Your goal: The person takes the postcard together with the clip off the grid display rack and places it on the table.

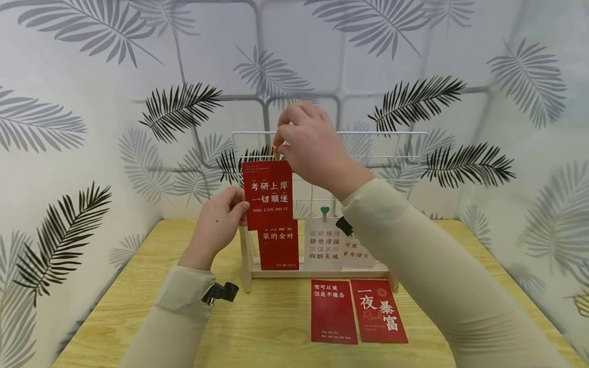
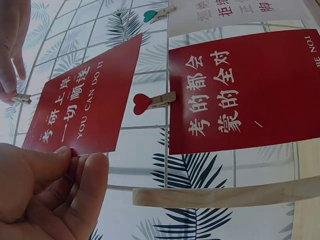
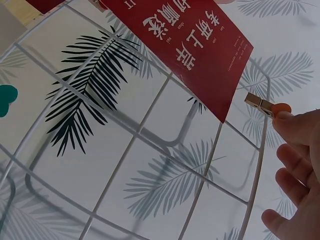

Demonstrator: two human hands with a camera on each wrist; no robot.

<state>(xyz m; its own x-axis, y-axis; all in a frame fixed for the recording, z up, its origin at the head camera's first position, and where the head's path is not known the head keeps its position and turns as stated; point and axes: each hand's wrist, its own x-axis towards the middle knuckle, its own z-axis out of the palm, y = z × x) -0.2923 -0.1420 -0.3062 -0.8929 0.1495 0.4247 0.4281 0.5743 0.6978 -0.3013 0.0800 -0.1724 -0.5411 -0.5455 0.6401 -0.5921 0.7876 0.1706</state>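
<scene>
In the head view my left hand (image 1: 220, 222) pinches the left edge of a red card (image 1: 269, 220) with white writing, holding it in front of a white wire grid rack (image 1: 386, 133). Above the card's top edge, my right hand (image 1: 315, 145) pinches a small wooden clothespin (image 3: 260, 105) by its orange end. The right wrist view shows a gap between the clothespin's tip and the card. Below hangs another red card (image 2: 250, 95), fastened by a clothespin with a red heart (image 2: 143, 104); the held card covers its top in the head view.
Two pale cards (image 1: 322, 263) hang lower right on the rack, one under a teal-heart clothespin (image 1: 324, 210); my right forearm partly covers the other. Two more red cards, one plain-looking (image 1: 333, 319) and one boldly lettered (image 1: 368, 327), lie on the wooden table (image 1: 248, 332).
</scene>
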